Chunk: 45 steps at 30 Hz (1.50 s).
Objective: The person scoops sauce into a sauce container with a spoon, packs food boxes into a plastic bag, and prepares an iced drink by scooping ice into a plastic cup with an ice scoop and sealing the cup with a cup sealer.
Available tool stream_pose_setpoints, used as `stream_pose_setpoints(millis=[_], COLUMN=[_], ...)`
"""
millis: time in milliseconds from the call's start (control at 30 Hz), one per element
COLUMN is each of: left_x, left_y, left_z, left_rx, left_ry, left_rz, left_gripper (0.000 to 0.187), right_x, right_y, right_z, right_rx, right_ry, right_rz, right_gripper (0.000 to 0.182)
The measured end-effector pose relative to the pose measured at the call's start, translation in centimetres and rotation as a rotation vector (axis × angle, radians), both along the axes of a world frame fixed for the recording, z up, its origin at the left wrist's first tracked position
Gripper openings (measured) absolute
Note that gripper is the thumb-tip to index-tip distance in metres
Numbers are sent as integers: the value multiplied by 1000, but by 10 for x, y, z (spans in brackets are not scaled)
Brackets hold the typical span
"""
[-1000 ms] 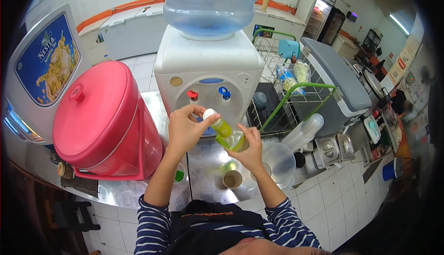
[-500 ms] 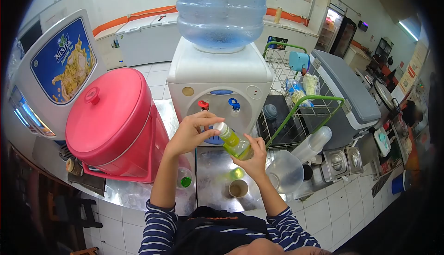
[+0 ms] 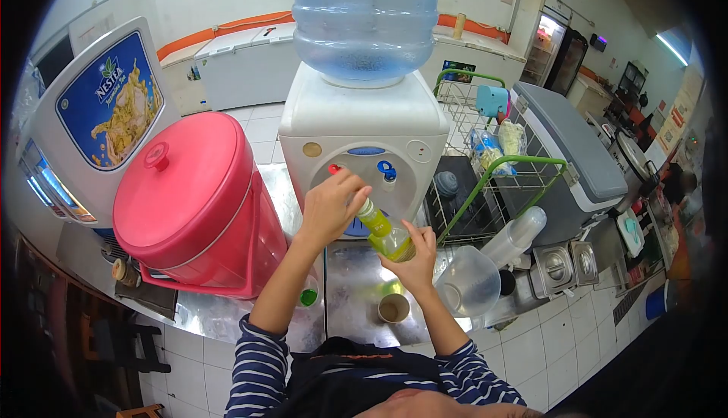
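Over the steel counter (image 3: 353, 278), my right hand (image 3: 415, 260) grips a small clear bottle (image 3: 377, 224) with a yellow-green label and a little green liquid at its base. The bottle tilts up to the left. My left hand (image 3: 334, 204) closes over the bottle's top end, and its fingers hide the white cap. A beige cup (image 3: 393, 309) stands on the counter below the bottle. Left of it, partly behind my left forearm, is a clear cup with something green (image 3: 309, 297) in it. A translucent plastic pitcher (image 3: 470, 285) stands right of my right hand.
Straight ahead stands a water dispenser (image 3: 364, 118) with a large blue bottle (image 3: 367, 20). A pink lidded drink bucket (image 3: 186, 190) is at left. On the right are a green-handled wire rack (image 3: 504, 164), stacked clear cups (image 3: 517, 237), steel containers (image 3: 552, 268) and a grey cooler (image 3: 572, 145).
My left hand has turned over the bottle's top, and the white cap that showed before is now covered. My right hand keeps its grip on the bottle.
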<state>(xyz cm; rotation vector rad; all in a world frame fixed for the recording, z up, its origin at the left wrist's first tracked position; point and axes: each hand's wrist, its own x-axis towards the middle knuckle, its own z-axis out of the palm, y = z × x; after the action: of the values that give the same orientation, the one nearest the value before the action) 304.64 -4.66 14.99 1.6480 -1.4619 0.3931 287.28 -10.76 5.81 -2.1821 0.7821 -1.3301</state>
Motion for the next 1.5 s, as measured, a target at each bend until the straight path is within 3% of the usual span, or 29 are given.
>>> stream_pose_setpoints(millis=[33,167,267,333,433,567,633,667,700,733,767,800,833,867,933,1000,1067,1100,1200,1233,1300,1433,1500], left_x=[4,7,0,-1,2,2,6,6,4,3,2,0,-1,-6,-18,-19,-15,-17,-8,-8,-9,-23,-24], left_y=[0,7,1,-3,-4,-4,-1,1,5,8,11,13,14,17,27,35,39,45,45,47,51,64,72], left_z=[0,2,0,-4,1,-1,-2,-1,1,4,6,8,12,17,28,36,40,44,42,44,51,59,63], left_rx=[-23,-35,-28,161,346,380,298,299,234,168,171,76,-26,-29,-100,-82,-18,150,260,264,284,354,451], left_ry=[-104,-286,-214,-31,31,38,1,0,-61,-120,-119,-255,-389,-384,-472,-416,-188,-51,16,19,-112,-225,-284], left_rz=[-102,-150,-8,304,437,462,237,237,70,-99,-104,-282,-461,-475,-579,-600,-539,-436,-374,-376,-605,-686,-792], left_gripper=[23,21,24,28,31,31,25,25,21,18,18,13,12,12,13,17,27,32,32,32,31,30,30], right_x=[-1,-1,3,5,7,8,3,0,-5,-9,-13,-17,-20,-24,-31,-34,-38,-40,-41,-42,-43,-43,-42], right_y=[1,2,5,4,3,2,-3,-7,-12,-19,-24,-29,-33,-38,-43,-42,-41,-36,-31,-29,-37,-38,-38], right_z=[1,2,-1,-3,-4,-7,-4,-2,0,3,6,11,19,25,30,34,33,36,35,32,26,22,22], right_rx=[43,78,2,-65,-145,-195,-138,-85,-82,52,186,189,239,291,363,412,374,328,285,290,353,532,557], right_ry=[-1,39,29,71,100,75,69,61,61,92,123,125,174,222,301,218,193,183,148,122,117,131,89], right_rz=[51,127,-2,-75,-149,-158,-81,-7,-9,180,368,362,556,745,759,824,782,685,578,562,655,870,843], right_gripper=[66,67,67,68,69,69,68,67,67,68,68,68,69,70,71,69,68,68,67,67,67,67,68])
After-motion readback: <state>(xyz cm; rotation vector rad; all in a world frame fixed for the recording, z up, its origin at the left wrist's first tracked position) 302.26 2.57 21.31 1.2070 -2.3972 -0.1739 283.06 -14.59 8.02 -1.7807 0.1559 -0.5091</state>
